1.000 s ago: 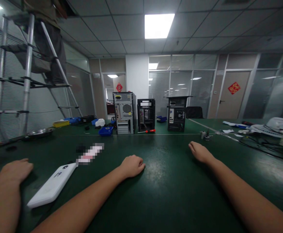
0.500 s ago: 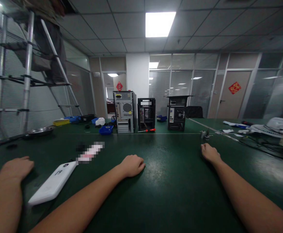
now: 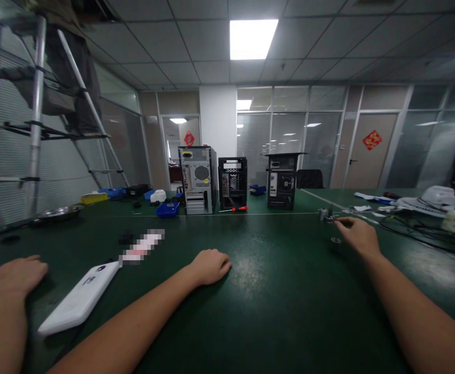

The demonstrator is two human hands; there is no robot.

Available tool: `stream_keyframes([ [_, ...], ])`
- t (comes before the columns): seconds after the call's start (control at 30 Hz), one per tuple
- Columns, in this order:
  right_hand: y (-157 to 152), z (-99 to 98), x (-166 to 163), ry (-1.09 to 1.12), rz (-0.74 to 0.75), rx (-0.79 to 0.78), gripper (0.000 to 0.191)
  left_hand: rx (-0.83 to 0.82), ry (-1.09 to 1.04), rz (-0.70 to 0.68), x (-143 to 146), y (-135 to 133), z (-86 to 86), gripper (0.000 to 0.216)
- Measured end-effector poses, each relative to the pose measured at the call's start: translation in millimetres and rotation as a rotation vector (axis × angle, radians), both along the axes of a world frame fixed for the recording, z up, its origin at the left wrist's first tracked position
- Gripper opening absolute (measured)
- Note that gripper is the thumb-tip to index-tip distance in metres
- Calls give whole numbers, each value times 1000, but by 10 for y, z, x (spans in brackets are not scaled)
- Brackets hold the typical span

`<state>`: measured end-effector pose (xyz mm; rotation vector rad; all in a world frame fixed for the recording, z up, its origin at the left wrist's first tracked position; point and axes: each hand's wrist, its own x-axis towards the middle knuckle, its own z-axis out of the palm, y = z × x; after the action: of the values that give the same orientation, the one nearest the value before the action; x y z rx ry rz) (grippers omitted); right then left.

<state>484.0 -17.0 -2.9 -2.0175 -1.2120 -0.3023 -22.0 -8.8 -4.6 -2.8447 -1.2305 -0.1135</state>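
Note:
My left hand [image 3: 211, 267] rests palm down on the green table [image 3: 266, 311], fingers curled under; whether anything is inside is hidden. Farther out on the right, my right hand [image 3: 357, 235] has thumb and fingertips drawn together beside a group of small metal parts [image 3: 329, 216]. Its fingertips reach the nearest of these, but what they pinch, if anything, is too small to make out. A small round metal piece [image 3: 335, 241] lies just to the left of this hand. Another person's hand [image 3: 19, 275] lies at the far left, beside a white device [image 3: 80, 298].
Three computer cases stand at the back: a grey one [image 3: 198, 182], a black open one [image 3: 232, 182] and another black one [image 3: 281, 182]. A red-handled screwdriver [image 3: 240, 209] and blue tray [image 3: 167, 210] lie before them. Cables [image 3: 414, 231] sprawl right; a ladder [image 3: 37, 104] rises left.
My right hand has moved a little right and lifted its fingers toward the metal parts, and the small round piece now shows beside it. The view has turned slightly right. My left hand stays put.

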Motion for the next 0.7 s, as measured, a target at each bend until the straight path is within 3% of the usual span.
stream_keyframes([
  [0.23,-11,-77,96,5,33,-40,37,-22,-6,1,31,-15,34,41],
  [0.43,24,-33,113,-63,47,-259,36,-29,5,6,43,-9,27,40],
  [0.7,145,-160,103,-105,113,-350,35,-4,11,5,37,-6,13,40],
])
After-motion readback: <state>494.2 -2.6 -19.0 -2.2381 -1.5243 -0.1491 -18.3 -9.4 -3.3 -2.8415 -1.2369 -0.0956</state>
